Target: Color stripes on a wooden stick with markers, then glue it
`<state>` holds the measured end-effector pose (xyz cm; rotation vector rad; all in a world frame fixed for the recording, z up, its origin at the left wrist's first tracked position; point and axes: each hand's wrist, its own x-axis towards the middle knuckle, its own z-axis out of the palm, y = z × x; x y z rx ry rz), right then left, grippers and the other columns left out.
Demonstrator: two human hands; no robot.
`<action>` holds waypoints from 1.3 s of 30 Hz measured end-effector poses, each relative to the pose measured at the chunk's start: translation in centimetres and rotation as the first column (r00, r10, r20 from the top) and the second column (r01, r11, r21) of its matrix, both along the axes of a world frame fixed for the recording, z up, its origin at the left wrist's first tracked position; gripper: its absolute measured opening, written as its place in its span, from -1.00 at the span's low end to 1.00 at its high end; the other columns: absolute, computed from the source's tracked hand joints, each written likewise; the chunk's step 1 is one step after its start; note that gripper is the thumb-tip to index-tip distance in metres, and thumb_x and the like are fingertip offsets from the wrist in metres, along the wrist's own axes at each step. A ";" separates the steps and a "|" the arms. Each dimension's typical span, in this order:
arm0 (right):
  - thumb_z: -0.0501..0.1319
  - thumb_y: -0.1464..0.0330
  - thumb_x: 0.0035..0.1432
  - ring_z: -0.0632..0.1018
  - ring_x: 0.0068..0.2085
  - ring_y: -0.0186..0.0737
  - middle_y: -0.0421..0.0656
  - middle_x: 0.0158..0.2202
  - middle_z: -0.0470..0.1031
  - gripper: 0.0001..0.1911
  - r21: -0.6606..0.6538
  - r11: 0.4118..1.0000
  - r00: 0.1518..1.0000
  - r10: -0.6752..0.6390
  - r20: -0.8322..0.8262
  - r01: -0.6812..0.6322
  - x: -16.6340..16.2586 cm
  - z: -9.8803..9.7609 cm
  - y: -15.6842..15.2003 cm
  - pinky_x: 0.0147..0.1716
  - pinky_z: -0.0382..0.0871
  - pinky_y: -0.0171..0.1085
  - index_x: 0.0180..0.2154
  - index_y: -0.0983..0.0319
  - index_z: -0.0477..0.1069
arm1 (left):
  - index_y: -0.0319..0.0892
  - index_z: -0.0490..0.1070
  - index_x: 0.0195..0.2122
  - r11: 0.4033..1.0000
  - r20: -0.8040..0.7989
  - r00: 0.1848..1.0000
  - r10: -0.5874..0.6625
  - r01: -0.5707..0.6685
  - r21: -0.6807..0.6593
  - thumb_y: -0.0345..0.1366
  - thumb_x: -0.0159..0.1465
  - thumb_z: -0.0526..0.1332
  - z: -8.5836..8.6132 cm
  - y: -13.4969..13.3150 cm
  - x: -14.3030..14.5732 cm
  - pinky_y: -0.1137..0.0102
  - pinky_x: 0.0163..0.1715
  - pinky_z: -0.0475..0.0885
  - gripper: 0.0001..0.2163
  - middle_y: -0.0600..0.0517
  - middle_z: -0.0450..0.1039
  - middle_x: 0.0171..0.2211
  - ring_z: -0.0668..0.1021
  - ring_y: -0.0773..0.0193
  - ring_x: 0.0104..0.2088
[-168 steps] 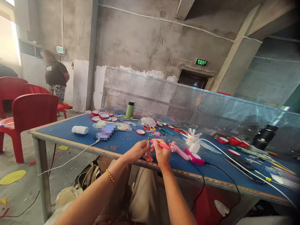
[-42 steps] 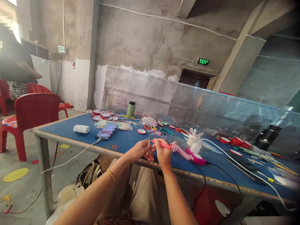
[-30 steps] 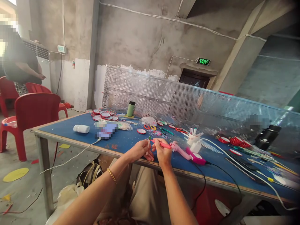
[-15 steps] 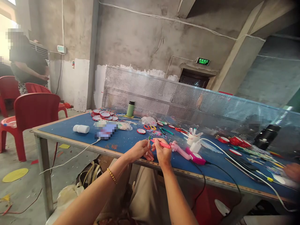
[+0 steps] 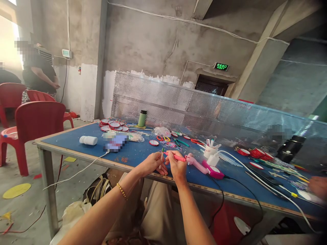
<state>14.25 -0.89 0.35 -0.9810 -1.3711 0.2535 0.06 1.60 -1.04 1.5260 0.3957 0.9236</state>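
At the near edge of the surface, roughly midway along it, a person's two hands work close together. The left hand grasps a pale strip, which stands nearly upright with its green end on top. The right hand has its grip around a red-pink pen, angled so that its tip points at the strip just below the green part; whether the two touch is too small to tell.

Just right of the right hand lies a pink device with a dark cable running off over the near edge. Behind it stand a cup of pens and a white plug.

Toward the near left corner, a white bottle lies on its side, and a phone, its screen blurred, rests near it with a white cable attached. Red-rimmed discs are heaped by the far left corner. Along the far edge, next to a mesh partition, stands a green bottle. A single disc lies beyond the hands, near teal pliers. Toward the right end stands a black flask; another person's hand, blurred, reaches in there.
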 end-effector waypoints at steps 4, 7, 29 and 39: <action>0.22 0.06 0.20 0.49 -0.62 -0.32 -0.21 -0.55 0.54 -0.65 0.014 0.999 0.999 -0.029 -0.019 0.030 0.0 0.0 -0.1 -0.57 0.41 -0.33 -0.36 0.22 0.49 | -0.16 0.23 -0.31 1.000 -0.003 1.000 -0.007 0.007 -0.004 0.06 0.21 0.29 0.0 0.0 0.0 0.37 -0.44 0.57 -0.60 0.01 0.56 -0.52 0.68 0.19 -0.46; 0.21 0.05 0.22 0.51 -0.60 -0.32 -0.21 -0.53 0.54 -0.63 0.031 0.999 0.999 -0.039 -0.034 0.040 0.0 0.0 -0.4 -0.53 0.43 -0.31 -0.33 0.23 0.49 | -0.17 0.23 -0.31 1.000 -0.004 1.000 -0.009 0.009 -0.008 0.04 0.22 0.29 0.0 0.1 0.1 0.38 -0.44 0.57 -0.62 0.01 0.55 -0.52 0.68 0.19 -0.47; 0.21 0.10 0.22 0.49 -0.60 -0.31 -0.22 -0.54 0.53 -0.69 0.006 1.000 1.000 0.020 -0.001 -0.020 -0.5 -0.1 -0.2 -0.56 0.39 -0.32 -0.36 0.20 0.49 | -0.17 0.24 -0.36 1.000 0.042 0.999 -0.012 0.012 -0.013 0.15 0.15 0.32 -0.2 0.2 0.1 0.38 -0.45 0.58 -0.53 0.04 0.55 -0.51 0.67 0.22 -0.49; 0.22 0.13 0.22 0.51 -0.60 -0.30 -0.21 -0.53 0.56 -0.72 0.002 1.000 1.000 0.020 0.016 -0.020 -0.6 0.0 -0.4 -0.55 0.41 -0.32 -0.34 0.20 0.51 | -0.16 0.22 -0.36 1.000 0.033 0.999 -0.003 0.004 -0.011 0.15 0.14 0.33 -0.3 0.3 0.2 0.39 -0.47 0.58 -0.52 0.03 0.56 -0.53 0.67 0.21 -0.49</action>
